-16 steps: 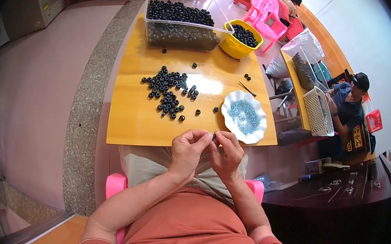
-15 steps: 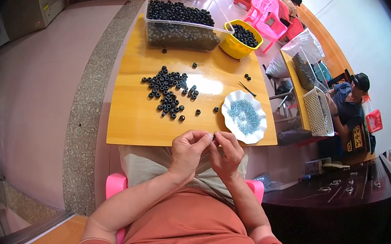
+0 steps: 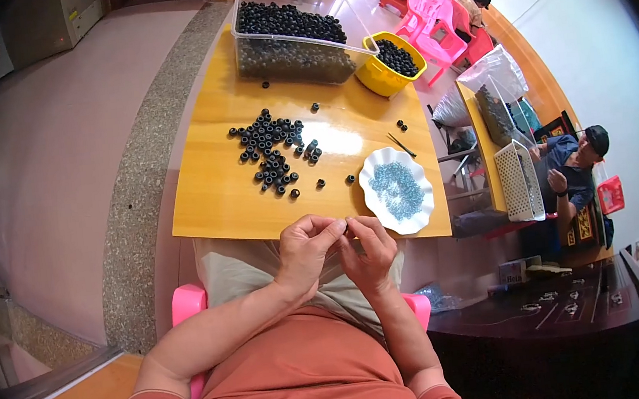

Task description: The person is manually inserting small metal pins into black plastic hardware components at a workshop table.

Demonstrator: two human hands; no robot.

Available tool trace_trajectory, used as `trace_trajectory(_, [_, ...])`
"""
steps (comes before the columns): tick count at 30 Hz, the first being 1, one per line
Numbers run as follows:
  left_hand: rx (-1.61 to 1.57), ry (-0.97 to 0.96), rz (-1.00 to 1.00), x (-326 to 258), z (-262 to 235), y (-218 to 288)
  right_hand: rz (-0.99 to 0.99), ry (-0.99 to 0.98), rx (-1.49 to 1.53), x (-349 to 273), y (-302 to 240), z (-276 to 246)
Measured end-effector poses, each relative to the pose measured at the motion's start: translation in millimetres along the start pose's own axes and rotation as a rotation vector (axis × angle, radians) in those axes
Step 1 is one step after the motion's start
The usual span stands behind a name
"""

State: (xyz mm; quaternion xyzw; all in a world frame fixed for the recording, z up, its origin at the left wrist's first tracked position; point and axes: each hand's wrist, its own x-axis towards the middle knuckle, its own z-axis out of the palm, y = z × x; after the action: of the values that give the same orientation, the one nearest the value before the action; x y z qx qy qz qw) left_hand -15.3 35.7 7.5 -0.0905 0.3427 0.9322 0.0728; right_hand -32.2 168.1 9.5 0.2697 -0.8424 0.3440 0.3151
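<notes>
My left hand (image 3: 307, 249) and my right hand (image 3: 369, 253) meet just off the table's near edge, fingertips pinched together. Between them is a small black round piece (image 3: 348, 231), mostly covered by the fingers; it resembles the hollow black pieces on the table. Close to my right hand stands a white scalloped dish (image 3: 366, 187) holding many small clear bluish bits (image 3: 397, 190). Beyond my left hand lies a loose heap of black hollow round pieces (image 3: 269, 138), with several strays around it. Dark tweezers (image 3: 401, 144) lie behind the dish.
At the table's (image 3: 210, 195) far end are a clear plastic bin (image 3: 298, 65) of black pieces and a yellow basin (image 3: 385, 80) of them. To the right, another person (image 3: 571, 165) sits by a white perforated basket (image 3: 519, 182). Pink chairs (image 3: 429, 20) stand farther back.
My hands stay pinched together at nearly the same spot, with the black piece now more covered. The person at the right has raised a hand.
</notes>
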Motion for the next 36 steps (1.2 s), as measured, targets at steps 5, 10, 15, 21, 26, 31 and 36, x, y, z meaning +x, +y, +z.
trace_trajectory(5, [-0.020, -0.042, -0.049, 0, -2, 1, 0.018, -0.013, 0.053, 2, 0, -5])
trace_trajectory(10, [-0.019, -0.037, -0.071, -1, 2, 11, 0.050, 0.024, 0.071, 9, -2, -10])
trace_trajectory(15, [0.070, 0.006, -0.032, 1, 1, 14, 0.026, 0.064, 0.008, 10, 4, -17])
trace_trajectory(21, [0.103, 0.022, -0.048, 1, 0, 12, 0.015, 0.074, -0.018, 12, 4, -23])
trace_trajectory(26, [0.109, 0.020, -0.055, 2, -2, 11, -0.001, 0.072, -0.022, 13, 2, -25])
trace_trajectory(31, [0.111, 0.025, -0.061, 2, -2, 10, -0.013, 0.046, -0.037, 10, 5, -27])
trace_trajectory(36, [0.088, 0.053, -0.049, 0, 2, 12, 0.020, 0.053, 0.010, 14, 3, -25])
